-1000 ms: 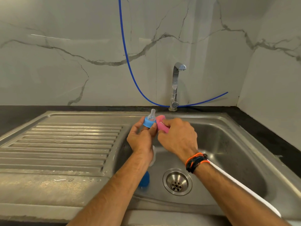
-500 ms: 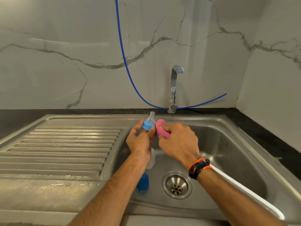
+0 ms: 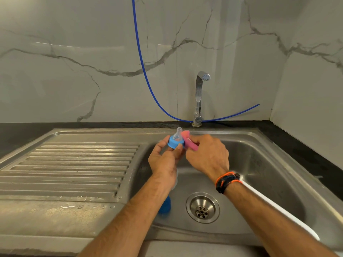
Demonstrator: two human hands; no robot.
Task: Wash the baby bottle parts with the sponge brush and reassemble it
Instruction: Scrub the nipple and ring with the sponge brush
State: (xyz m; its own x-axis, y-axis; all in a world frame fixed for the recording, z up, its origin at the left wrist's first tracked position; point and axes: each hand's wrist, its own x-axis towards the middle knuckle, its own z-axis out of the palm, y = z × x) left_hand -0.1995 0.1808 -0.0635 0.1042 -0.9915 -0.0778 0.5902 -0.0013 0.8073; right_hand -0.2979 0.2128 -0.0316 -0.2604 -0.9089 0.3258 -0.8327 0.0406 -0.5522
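While a ribbed steel draining board (image 3: 74, 164) lies bare on the left, a person works over the sink basin (image 3: 259, 173) at a marble-walled counter. The left hand (image 3: 164, 162) pinches a blue bottle collar (image 3: 174, 142) between thumb and fingertips, its clear teat (image 3: 179, 133) pointing up and slightly away. Beneath that forearm, on the basin floor, lies the clear bottle body (image 3: 175, 179), mostly hidden, and a blue cap (image 3: 165, 205) just left of the drain (image 3: 202, 207). Touching the collar's right side is the pink sponge head (image 3: 188, 141) of the sponge brush, gripped close behind the foam by the curled fingers of the right hand (image 3: 207, 157). The brush's white handle (image 3: 274, 206) runs back under the right forearm, past a wrist wrapped in orange and dark cords (image 3: 226, 181), toward the lower right corner. Behind the hands stands a chrome tap (image 3: 199, 97), no water visible, with a thin blue hose (image 3: 143, 71) curving down the wall to its base.
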